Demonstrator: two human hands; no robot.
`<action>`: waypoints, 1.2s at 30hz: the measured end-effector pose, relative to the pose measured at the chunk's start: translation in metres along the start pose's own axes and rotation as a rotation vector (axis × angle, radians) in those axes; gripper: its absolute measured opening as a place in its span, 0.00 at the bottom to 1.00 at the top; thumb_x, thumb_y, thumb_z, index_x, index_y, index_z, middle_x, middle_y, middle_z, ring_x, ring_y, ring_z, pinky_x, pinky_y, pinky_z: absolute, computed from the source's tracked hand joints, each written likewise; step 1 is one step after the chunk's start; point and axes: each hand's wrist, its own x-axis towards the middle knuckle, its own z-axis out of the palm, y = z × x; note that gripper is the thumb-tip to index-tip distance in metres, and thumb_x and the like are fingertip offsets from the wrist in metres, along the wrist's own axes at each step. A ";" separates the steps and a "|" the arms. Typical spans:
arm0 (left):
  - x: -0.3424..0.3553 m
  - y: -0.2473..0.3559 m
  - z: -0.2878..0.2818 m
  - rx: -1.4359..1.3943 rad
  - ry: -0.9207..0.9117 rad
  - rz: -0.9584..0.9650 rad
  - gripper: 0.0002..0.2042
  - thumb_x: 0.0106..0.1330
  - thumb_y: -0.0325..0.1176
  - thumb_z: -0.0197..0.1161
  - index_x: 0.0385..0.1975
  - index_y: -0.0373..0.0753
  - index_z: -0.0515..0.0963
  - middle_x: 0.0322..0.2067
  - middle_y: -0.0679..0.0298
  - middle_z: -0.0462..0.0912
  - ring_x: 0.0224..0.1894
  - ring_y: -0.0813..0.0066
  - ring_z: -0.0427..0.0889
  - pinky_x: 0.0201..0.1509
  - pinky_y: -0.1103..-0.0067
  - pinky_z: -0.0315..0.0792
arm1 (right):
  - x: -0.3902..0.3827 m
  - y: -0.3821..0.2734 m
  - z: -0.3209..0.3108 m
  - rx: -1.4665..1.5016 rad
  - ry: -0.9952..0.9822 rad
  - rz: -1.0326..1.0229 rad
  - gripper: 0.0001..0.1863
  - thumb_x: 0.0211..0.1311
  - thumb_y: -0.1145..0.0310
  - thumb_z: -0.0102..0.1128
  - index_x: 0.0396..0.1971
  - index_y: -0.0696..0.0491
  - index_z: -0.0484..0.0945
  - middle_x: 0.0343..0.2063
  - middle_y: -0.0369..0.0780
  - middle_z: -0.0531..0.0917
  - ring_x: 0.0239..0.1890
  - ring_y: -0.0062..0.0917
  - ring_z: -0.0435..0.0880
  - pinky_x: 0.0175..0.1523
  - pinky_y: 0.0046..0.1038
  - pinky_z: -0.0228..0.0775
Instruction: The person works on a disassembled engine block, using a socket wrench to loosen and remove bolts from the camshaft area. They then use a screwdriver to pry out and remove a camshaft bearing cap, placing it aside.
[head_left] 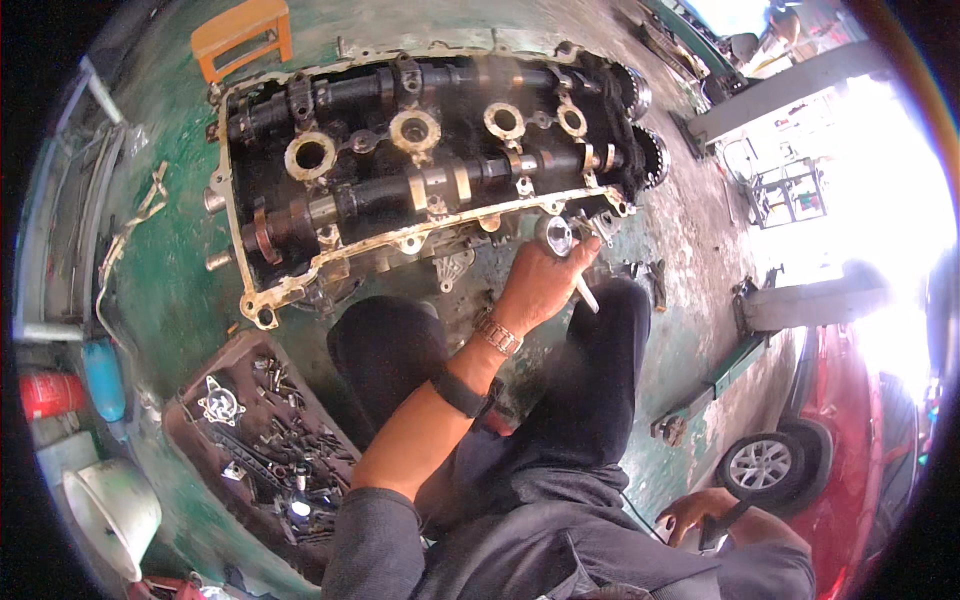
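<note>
On the left there's a brown parts tray (322, 405) full of loose bits, then a grimy open engine head (400, 190), and the left hand (543, 283) is wrapped around a silver round-ended piece (557, 236) close by the right part of the engine's near rim (411, 243). I'd call this step handling that piece at the edge, so the next move probably calls for a firm grip and angling it clear of the rim and the right knee (612, 345). Most room seems past that knee, over green floor (680, 360), and the right hand (690, 513) is well apart, fingers curled, can't tell if it's holding anything.
</note>
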 end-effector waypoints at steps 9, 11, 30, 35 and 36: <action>0.002 -0.005 -0.006 0.031 0.020 0.008 0.17 0.70 0.44 0.62 0.35 0.32 0.77 0.25 0.62 0.80 0.27 0.72 0.76 0.34 0.71 0.70 | 0.045 0.130 0.002 0.041 0.052 0.128 0.17 0.55 0.61 0.67 0.43 0.53 0.85 0.38 0.36 0.87 0.41 0.25 0.85 0.42 0.29 0.78; 0.001 -0.005 -0.006 0.018 0.038 0.008 0.16 0.70 0.44 0.61 0.37 0.32 0.77 0.25 0.61 0.80 0.27 0.71 0.76 0.34 0.71 0.70 | 0.044 0.133 -0.002 -0.203 0.032 -0.182 0.16 0.57 0.62 0.66 0.43 0.53 0.85 0.39 0.37 0.87 0.41 0.25 0.85 0.43 0.30 0.78; 0.015 -0.039 0.008 0.199 -0.055 0.164 0.25 0.66 0.51 0.62 0.48 0.33 0.74 0.32 0.47 0.85 0.36 0.45 0.84 0.41 0.60 0.76 | -0.223 0.122 -0.102 0.501 1.543 -0.225 0.16 0.62 0.64 0.63 0.47 0.55 0.83 0.42 0.38 0.87 0.44 0.25 0.84 0.44 0.25 0.75; 0.008 -0.036 0.009 0.197 -0.003 0.010 0.24 0.66 0.54 0.61 0.35 0.34 0.80 0.23 0.48 0.83 0.33 0.47 0.84 0.37 0.61 0.76 | -0.368 0.073 -0.174 0.513 2.232 -0.768 0.17 0.62 0.64 0.63 0.48 0.56 0.83 0.42 0.38 0.87 0.44 0.24 0.84 0.44 0.24 0.75; 0.009 -0.034 0.008 0.212 -0.020 -0.011 0.24 0.66 0.54 0.60 0.34 0.33 0.80 0.22 0.48 0.83 0.32 0.47 0.84 0.36 0.61 0.77 | -0.399 0.053 -0.187 0.484 2.320 -0.883 0.17 0.62 0.64 0.63 0.48 0.56 0.82 0.42 0.38 0.86 0.44 0.24 0.84 0.44 0.24 0.75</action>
